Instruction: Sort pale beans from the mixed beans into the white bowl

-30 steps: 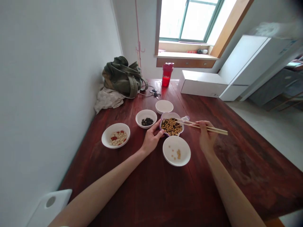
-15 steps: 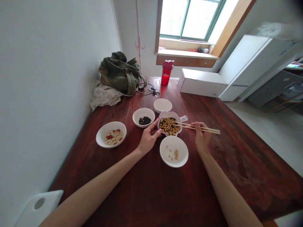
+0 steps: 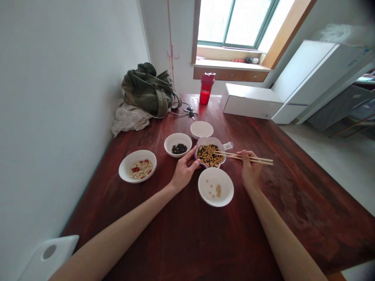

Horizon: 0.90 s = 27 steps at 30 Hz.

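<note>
My left hand [image 3: 183, 171] grips the near left rim of a purple bowl [image 3: 202, 142] filled with mixed yellow and dark beans. My right hand [image 3: 249, 168] is closed on a pair of wooden chopsticks [image 3: 249, 157], whose tips reach into the beans. Just in front of the purple bowl sits a white bowl [image 3: 216, 195] holding a few yellow beans. To the left are a white bowl with black beans [image 3: 177, 141] and a white bowl with pale and red pieces [image 3: 137, 168]. An empty white bowl [image 3: 202, 128] stands behind.
The bowls sit on a dark red wooden table [image 3: 187, 234] against a white wall. At the far end lie a green bag [image 3: 149, 90], a cloth, keys [image 3: 189, 112], a red bottle [image 3: 206, 88] and a white box [image 3: 252, 102]. A white stool [image 3: 47, 257] shows at the lower left.
The view shifted a little, so the bowls sit lower and more to the left. Both hands keep their hold; the chopstick tips stay in the beans.
</note>
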Tool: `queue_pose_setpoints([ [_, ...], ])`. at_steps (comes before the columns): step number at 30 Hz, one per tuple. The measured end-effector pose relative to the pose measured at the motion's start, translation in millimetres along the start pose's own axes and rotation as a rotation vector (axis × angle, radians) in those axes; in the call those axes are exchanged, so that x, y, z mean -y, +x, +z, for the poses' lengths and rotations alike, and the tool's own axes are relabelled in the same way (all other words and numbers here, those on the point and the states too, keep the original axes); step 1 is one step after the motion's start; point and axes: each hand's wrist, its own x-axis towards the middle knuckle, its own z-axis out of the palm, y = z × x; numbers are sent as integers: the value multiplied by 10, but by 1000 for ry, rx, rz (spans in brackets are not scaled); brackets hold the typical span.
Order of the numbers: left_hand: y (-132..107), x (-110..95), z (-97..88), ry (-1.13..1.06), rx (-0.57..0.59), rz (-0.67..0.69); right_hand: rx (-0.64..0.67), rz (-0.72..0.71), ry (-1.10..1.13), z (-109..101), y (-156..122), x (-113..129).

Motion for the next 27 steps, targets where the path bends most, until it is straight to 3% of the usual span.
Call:
queue_pose_setpoints([
  [14,-3,-11,3,4,-5,-8,-53,70,76,-28,51,-109],
  [27,-17,-23,6,0,-7,-3,-45,275,363,-33,110,-172],
])
